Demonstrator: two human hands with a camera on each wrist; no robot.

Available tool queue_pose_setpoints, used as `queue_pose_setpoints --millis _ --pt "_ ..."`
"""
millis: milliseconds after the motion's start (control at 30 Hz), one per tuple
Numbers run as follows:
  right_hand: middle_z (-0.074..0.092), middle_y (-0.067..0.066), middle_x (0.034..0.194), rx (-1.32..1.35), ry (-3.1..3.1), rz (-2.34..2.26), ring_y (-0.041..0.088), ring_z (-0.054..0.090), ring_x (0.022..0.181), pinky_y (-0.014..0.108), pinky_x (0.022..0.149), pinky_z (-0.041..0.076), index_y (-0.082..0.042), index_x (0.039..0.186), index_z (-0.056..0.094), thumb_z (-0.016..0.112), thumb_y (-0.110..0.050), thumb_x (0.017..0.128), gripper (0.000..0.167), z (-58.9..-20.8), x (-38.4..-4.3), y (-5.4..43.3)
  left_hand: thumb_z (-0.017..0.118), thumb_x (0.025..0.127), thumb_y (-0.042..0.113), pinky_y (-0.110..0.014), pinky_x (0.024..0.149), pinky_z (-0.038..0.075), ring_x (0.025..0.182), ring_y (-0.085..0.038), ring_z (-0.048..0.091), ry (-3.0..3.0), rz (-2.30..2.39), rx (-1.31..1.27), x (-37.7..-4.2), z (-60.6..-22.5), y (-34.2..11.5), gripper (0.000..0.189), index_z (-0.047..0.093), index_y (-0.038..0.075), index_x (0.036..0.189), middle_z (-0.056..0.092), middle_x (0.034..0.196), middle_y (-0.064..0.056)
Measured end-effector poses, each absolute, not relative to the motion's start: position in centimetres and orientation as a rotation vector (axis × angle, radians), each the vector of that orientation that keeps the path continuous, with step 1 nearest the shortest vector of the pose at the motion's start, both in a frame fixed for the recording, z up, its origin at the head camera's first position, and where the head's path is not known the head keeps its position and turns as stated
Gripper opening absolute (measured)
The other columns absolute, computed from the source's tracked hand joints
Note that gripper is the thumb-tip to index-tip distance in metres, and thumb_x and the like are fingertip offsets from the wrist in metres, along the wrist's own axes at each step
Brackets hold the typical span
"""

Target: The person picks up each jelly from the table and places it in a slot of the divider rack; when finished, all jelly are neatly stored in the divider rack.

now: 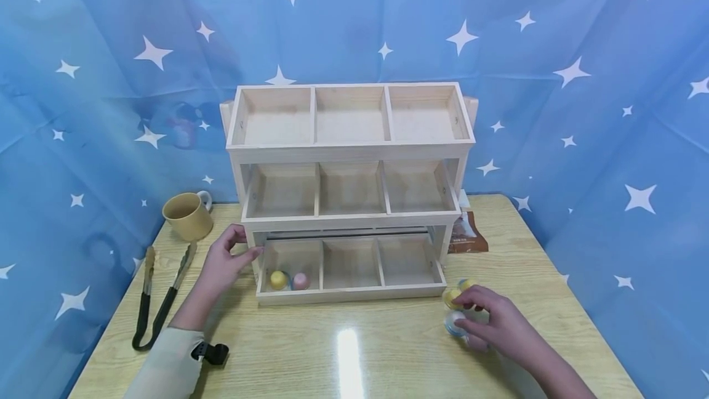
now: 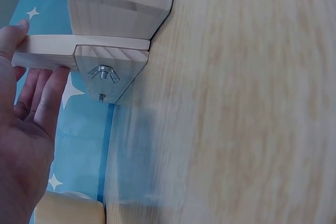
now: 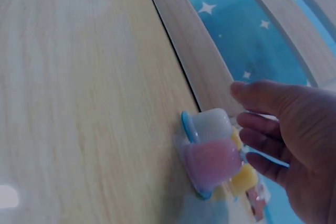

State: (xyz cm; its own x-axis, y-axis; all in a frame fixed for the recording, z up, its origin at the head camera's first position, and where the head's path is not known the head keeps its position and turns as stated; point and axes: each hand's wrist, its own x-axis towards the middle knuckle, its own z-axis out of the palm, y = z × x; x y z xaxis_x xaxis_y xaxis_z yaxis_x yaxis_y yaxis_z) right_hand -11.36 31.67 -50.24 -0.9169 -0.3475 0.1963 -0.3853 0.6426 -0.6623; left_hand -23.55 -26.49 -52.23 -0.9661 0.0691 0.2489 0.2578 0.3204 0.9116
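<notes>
A three-tier wooden rack (image 1: 350,154) with three compartments per tier stands at the middle of the table. My left hand (image 1: 223,263) grips its left side post (image 2: 44,51), thumb on one face and fingers on the other. In the bottom-left compartment lie a yellow jelly cup (image 1: 279,280) and a pink jelly cup (image 1: 300,281). My right hand (image 1: 495,322) hovers with loosely bent fingers over a cluster of jelly cups right of the rack. A white cup (image 3: 212,124), a pink cup (image 3: 212,160) and yellow cups (image 3: 244,178) show there. Nothing visible sits between its fingers.
A tan mug (image 1: 188,217) and black-handled tongs (image 1: 157,313) are on the table's left side. Behind the rack's right leg lies a brown packet (image 1: 468,236). A blue star-patterned curtain (image 1: 354,23) surrounds the table (image 1: 288,350).
</notes>
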Motion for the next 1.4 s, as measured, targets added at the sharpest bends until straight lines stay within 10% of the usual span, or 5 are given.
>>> queue_pose_setpoints --millis 1400 --pt "0.074 -0.012 0.111 0.702 -2.538 0.980 0.008 0.070 0.096 0.028 0.080 0.060 -0.020 0.111 0.082 0.097 0.004 0.077 0.044 -49.5 -12.2 28.4 0.083 0.101 0.007 -0.024 0.088 0.061 0.113 -0.007 0.063 -2.408 -1.714 -0.311 -23.4 -52.3 -26.5 0.038 0.063 -0.002 0.131 0.068 0.125 -0.023"
